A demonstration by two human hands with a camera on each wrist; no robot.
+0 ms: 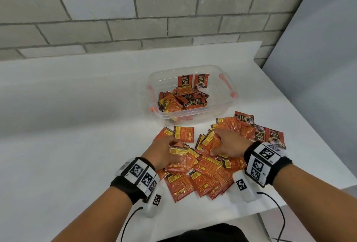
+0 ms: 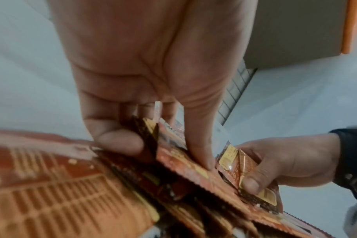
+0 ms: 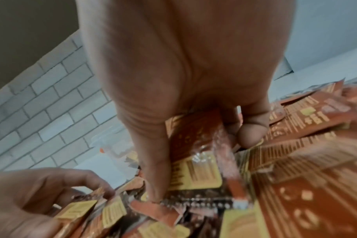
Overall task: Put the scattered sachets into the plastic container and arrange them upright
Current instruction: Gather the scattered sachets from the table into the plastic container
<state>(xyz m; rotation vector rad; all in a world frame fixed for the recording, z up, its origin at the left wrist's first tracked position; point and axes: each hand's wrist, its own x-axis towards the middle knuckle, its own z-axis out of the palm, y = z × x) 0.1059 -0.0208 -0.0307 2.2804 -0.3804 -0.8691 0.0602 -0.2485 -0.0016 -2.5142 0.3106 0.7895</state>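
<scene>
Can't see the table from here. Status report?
Left hand and right hand each gripping sachets from the pile. Container part filled, two sachets upright. Nothing in the way.

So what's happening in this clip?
A person is gathering sachets from a pile on a white table. The left hand and right hand each grip a bunch. The plastic container behind holds a loose heap, with two sachets upright at its far wall.

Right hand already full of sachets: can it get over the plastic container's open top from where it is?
Probably yes. The right hand grips sachets just in front of the plastic container, which has no lid on, and only loose sachets on the table lie between.
</scene>
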